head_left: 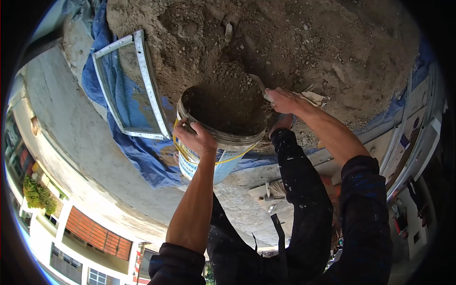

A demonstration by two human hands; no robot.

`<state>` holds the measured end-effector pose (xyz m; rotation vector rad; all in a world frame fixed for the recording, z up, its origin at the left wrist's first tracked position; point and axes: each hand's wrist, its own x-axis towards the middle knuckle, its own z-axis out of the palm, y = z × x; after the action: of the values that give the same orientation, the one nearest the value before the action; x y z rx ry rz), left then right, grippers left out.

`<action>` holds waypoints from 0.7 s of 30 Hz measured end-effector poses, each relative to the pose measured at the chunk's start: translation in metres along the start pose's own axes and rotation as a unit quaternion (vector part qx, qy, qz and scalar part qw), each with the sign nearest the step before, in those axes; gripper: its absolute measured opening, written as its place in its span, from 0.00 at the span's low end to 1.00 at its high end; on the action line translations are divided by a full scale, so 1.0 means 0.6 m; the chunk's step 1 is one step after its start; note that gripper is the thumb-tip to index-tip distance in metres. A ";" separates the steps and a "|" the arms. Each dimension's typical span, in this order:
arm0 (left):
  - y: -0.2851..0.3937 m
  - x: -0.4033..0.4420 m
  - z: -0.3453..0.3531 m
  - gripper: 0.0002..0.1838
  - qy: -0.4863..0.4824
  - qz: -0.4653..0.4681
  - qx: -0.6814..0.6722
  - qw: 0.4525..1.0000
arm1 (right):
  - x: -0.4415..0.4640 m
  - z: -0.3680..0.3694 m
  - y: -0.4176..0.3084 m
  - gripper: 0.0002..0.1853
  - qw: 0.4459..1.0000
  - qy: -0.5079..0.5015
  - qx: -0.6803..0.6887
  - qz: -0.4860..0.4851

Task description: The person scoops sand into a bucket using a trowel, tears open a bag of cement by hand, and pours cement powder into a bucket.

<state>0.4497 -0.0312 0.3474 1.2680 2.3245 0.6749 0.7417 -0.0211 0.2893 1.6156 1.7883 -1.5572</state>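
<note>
A white bucket [223, 137] with blue lettering and a yellow handle leans toward a heap of brown sandy soil [304, 47], its mouth facing the heap. Dirt coats the inside of the bucket. My left hand [197, 138] grips the near left part of its rim. On the other side, my right hand [284, 100] is closed around the handle of a trowel [258, 83]. The trowel's blade is at the soil beside the bucket's far rim and is partly hidden. Loose crumbs of soil lie right by that rim.
A framed mesh screen [141, 80] rests on a blue tarp [135, 159] left of the heap. Torn paper [315, 97] lies near my right wrist. My foot [281, 124] stands at the soil's edge. Tools [268, 190] lie on the concrete behind the bucket.
</note>
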 end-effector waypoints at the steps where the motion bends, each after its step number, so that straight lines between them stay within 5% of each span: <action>1: 0.002 0.001 -0.003 0.19 0.001 0.016 0.010 1.000 | -0.012 -0.004 -0.005 0.21 0.999 -0.021 -0.034 -0.012; 8: -0.005 0.014 -0.013 0.15 0.021 0.023 -0.024 0.999 | -0.132 -0.010 -0.083 0.12 0.971 -0.035 -0.228 -0.067; 10: -0.013 0.047 -0.030 0.17 -0.090 -0.145 -0.042 0.984 | -0.152 0.037 -0.054 0.09 0.986 0.112 -0.123 -0.002; 12: -0.005 0.109 -0.033 0.21 -0.190 -0.214 0.006 0.958 | -0.166 0.054 -0.053 0.09 0.990 0.128 -0.053 0.037; 13: -0.017 0.140 -0.016 0.22 -0.202 -0.201 0.030 0.958 | -0.144 0.108 -0.024 0.10 0.972 0.183 0.134 0.059; 15: -0.047 0.188 0.031 0.24 -0.213 -0.193 0.056 0.956 | -0.137 0.134 -0.038 0.12 0.827 0.200 0.501 0.156; 19: -0.126 0.261 0.110 0.22 -0.556 -0.329 0.064 0.761 | -0.084 0.162 -0.066 0.14 0.785 0.154 0.549 0.242; 21: -0.228 0.284 0.137 0.19 -0.568 -0.266 0.056 0.777 | -0.072 0.177 -0.076 0.14 0.799 0.144 0.533 0.237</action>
<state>0.3195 0.0681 0.1807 0.6320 1.5024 -0.3852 0.6722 -0.1221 0.3047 2.5844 0.3290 -2.2512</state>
